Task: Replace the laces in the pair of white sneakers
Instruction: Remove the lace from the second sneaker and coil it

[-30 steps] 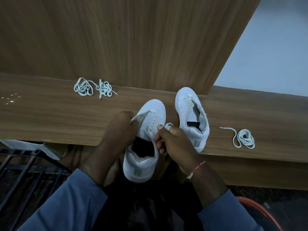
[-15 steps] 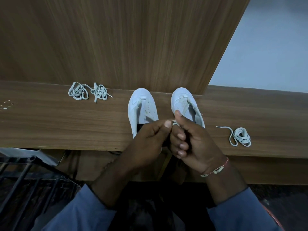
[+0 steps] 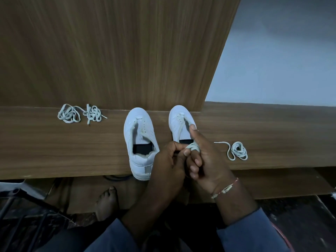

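Two white sneakers (image 3: 141, 142) stand laceless on the table (image 3: 54, 151); the right one (image 3: 179, 122) is half hidden behind both hands, left (image 3: 169, 164) and right (image 3: 205, 157), gripping one coiled lace (image 3: 193, 147). Three lace bundles lie aside: two left (image 3: 69, 116) (image 3: 93, 115), one right (image 3: 238, 150).

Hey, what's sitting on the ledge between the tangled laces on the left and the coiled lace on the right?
In the head view, the two white sneakers: the left sneaker and the right sneaker, partly behind the hands bundling a lace.

Both hands meet low centre. Left hand (image 3: 168, 160) curled, thumb and forefinger pinching. Right hand (image 3: 203, 157) thumb raised, fingers (image 3: 197, 161) folded, lace (image 3: 193, 147) wound round them. Blue sleeves (image 3: 249, 233) at forearms.
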